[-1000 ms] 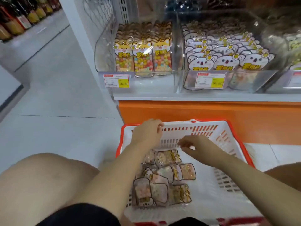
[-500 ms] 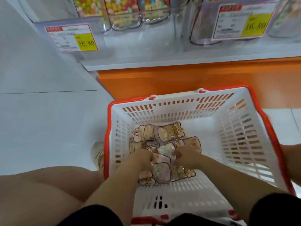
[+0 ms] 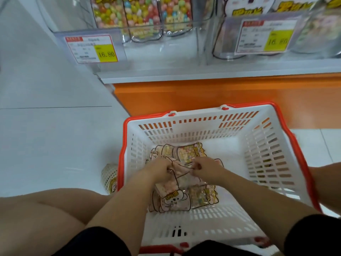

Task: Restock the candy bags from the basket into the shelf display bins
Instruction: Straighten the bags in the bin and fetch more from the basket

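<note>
A white basket with a red rim (image 3: 208,124) sits on the floor in front of me. Several clear candy bags (image 3: 184,153) with cartoon animal prints lie in a pile on its bottom. My left hand (image 3: 159,169) and my right hand (image 3: 206,166) are both down in the pile, fingers curled round the top edge of one candy bag (image 3: 175,193) that hangs between them. Above, the left display bin (image 3: 140,32) holds bags of coloured candy and the right display bin (image 3: 258,19) holds white bear-print bags.
Price tags reading 16.80 (image 3: 92,48) hang on the bin fronts. An orange shelf base (image 3: 203,93) stands behind the basket. My bare knees frame the basket at left (image 3: 46,215) and right (image 3: 324,180). White floor tiles (image 3: 55,126) spread to the left.
My hands dropped from the basket's rim into the pile, then closed on one bag and raised its top edge. The view tilted down toward the basket.
</note>
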